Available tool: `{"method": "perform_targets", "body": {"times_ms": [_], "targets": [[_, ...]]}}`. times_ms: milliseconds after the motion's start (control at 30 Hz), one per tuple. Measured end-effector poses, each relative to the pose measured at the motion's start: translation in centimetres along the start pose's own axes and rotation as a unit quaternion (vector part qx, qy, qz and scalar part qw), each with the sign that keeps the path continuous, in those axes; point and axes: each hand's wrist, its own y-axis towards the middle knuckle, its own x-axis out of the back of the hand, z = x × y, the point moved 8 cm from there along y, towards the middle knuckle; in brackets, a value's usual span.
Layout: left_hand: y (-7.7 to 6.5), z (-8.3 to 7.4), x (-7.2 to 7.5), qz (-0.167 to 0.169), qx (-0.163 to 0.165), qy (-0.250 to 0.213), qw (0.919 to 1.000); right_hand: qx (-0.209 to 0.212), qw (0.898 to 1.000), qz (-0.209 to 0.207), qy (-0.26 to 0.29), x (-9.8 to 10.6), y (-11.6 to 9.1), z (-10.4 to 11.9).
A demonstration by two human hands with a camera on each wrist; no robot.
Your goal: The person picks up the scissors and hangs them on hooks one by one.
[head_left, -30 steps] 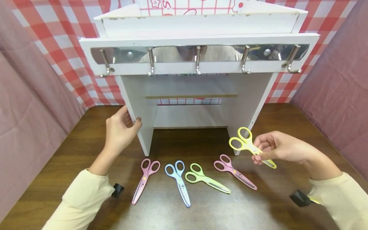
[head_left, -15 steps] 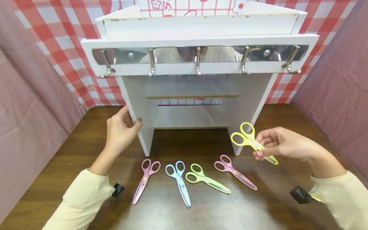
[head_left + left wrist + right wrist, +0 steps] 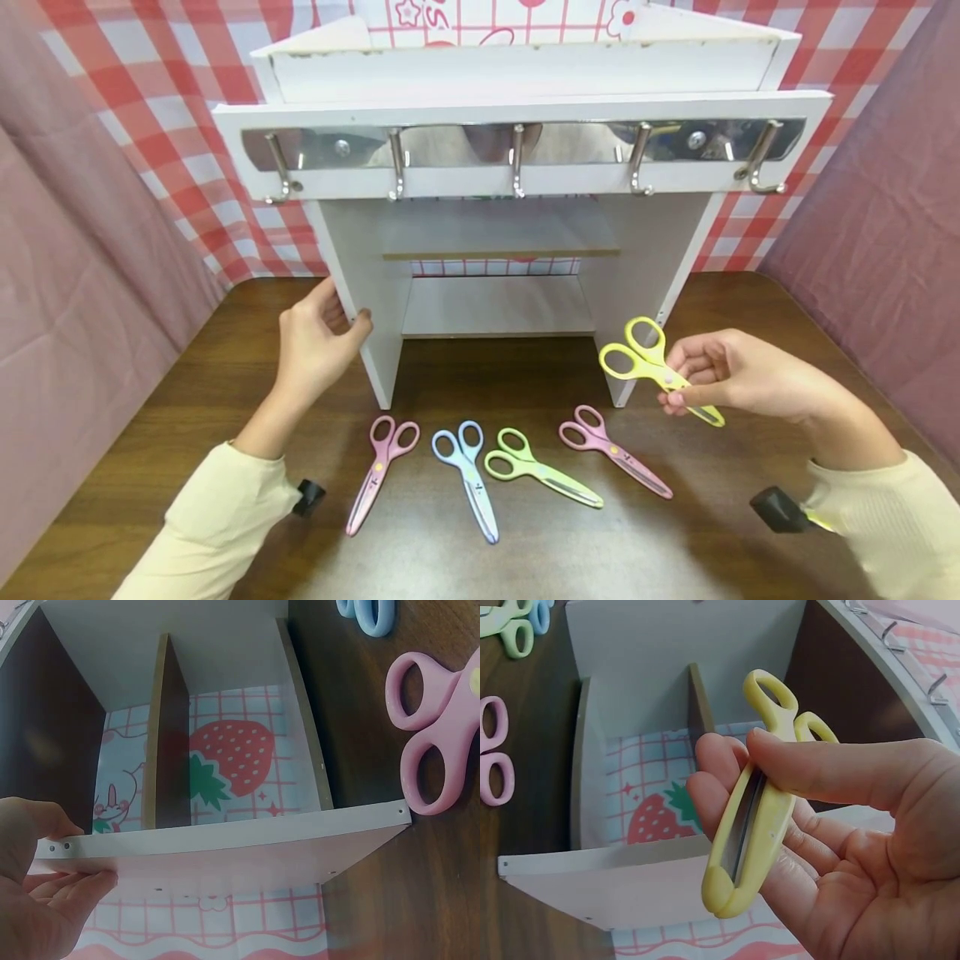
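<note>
My right hand (image 3: 742,379) pinches a pair of yellow scissors (image 3: 651,367) by the blades, above the table near the rack's right side panel; the handle loops point up and left. In the right wrist view the thumb presses on the yellow scissors (image 3: 769,772) from one side, fingers behind. My left hand (image 3: 318,333) grips the front edge of the left side panel (image 3: 348,283) of a white rack, thumb inside and fingers outside. On the table lie pink scissors (image 3: 380,467), blue scissors (image 3: 467,475), green scissors (image 3: 538,467) and another pink pair (image 3: 611,450).
Across the rack's front top runs a metal strip with several hooks (image 3: 517,158). Two shelves (image 3: 495,304) sit between its side panels. A wooden table (image 3: 187,433) carries everything; red checked cloth (image 3: 172,108) and pink curtains (image 3: 67,292) stand behind and beside it.
My right hand has risen slightly with the yellow scissors since a second ago, then stayed nearly still. My left hand keeps its grip on the panel. The scissors on the table have not moved.
</note>
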Motion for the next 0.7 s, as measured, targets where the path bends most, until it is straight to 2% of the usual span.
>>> {"method": "perform_targets", "body": {"times_ms": [233,433,700], "targets": [[0.0,0.0,0.0,0.001,-0.001,-0.004,1.0,0.013,0.999,-0.025,-0.02,0.7,-0.1,1.0],[0.0,0.1,-0.1,0.003,-0.001,-0.009,1.0,0.009,0.997,-0.048,-0.059,1.2,-0.1,1.8],[0.0,0.1,-0.1,0.001,-0.001,-0.008,1.0,0.02,0.995,-0.066,-0.076,1.5,-0.3,2.7]]}}
